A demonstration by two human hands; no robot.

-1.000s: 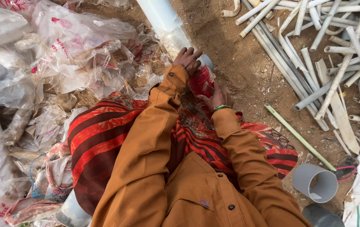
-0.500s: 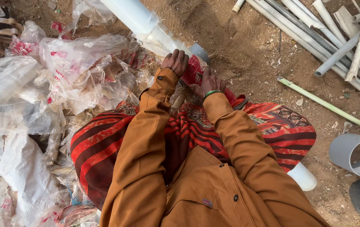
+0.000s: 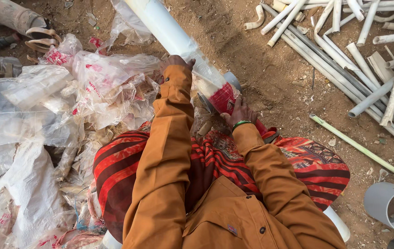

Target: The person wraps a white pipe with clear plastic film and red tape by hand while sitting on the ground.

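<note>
A long white plastic pipe (image 3: pixel 157 25) runs from the top centre down to my lap, wrapped in a clear plastic sleeve with a red printed end (image 3: pixel 224 97). My left hand (image 3: pixel 175 61) rests on the pipe's left side, its fingers curled over the sleeve. My right hand (image 3: pixel 238 112), with a green bangle at the wrist, grips the red end of the sleeve by the pipe's mouth. Both arms wear orange-brown sleeves over a red striped cloth (image 3: pixel 118 166) on my knees.
A heap of crumpled clear plastic wrappers (image 3: pixel 68 92) lies to my left. Several white and grey pipes (image 3: pixel 344 50) are piled on the dirt at upper right, with a thin green pipe (image 3: pixel 358 147) nearer. A grey pipe fitting (image 3: pixel 390 207) stands at lower right.
The view has shifted left and back, showing more of the pipe. My left hand has moved up along the pipe, and my right hand has slid onto the sleeve's red end.
</note>
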